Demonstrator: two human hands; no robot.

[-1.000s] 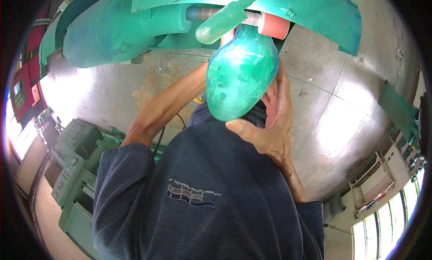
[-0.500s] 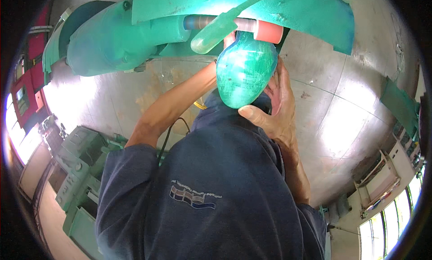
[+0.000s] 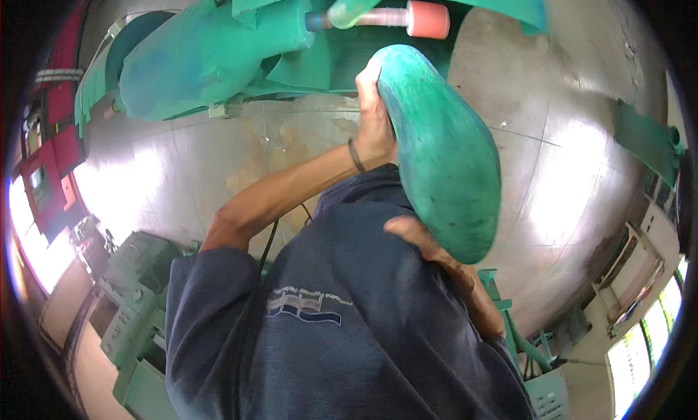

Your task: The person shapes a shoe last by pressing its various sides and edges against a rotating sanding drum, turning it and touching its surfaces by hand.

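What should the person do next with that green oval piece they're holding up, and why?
Probably ease the green oval piece up toward the pink roller on the green machine. Both hands grip it, left hand at the top, right hand beneath, and its top sits just below the roller, not touching.

Sole (image 3: 443,151) stood between both hands, left hand (image 3: 374,118) at its upper left edge, right hand (image 3: 414,238) under its lower end, roller (image 3: 407,17) above it, machine (image 3: 203,53) to the left.
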